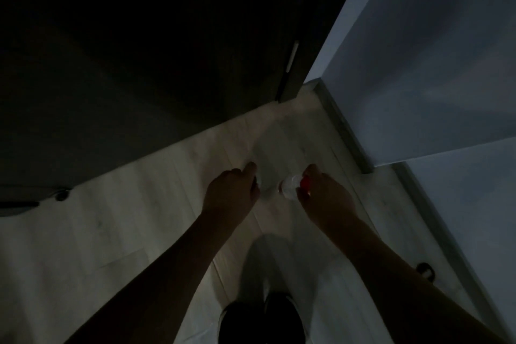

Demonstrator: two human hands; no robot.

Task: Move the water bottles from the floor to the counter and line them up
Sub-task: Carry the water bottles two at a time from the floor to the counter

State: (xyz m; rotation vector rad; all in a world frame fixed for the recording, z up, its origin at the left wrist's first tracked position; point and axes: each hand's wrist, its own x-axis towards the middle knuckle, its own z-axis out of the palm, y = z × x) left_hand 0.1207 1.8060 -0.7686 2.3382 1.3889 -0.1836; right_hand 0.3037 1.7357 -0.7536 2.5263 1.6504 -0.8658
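Observation:
The view is dim. Low over the pale wood floor (139,232), my right hand (324,193) grips a clear water bottle (289,188) with a bit of red (305,183) showing at my fingers. My left hand (231,190) is level with it to the left, fingers curled downward. A faint clear shape (258,181) shows at its fingertips, apparently a second bottle, mostly hidden under the hand. The two hands are a short gap apart. No counter is in view.
A dark cabinet front (139,78) with a slim handle (292,57) fills the upper left. A pale wall (432,64) with a grey baseboard (346,131) runs along the right. A small dark ring-shaped object (425,269) lies by the baseboard. My dark shoe (259,321) is below.

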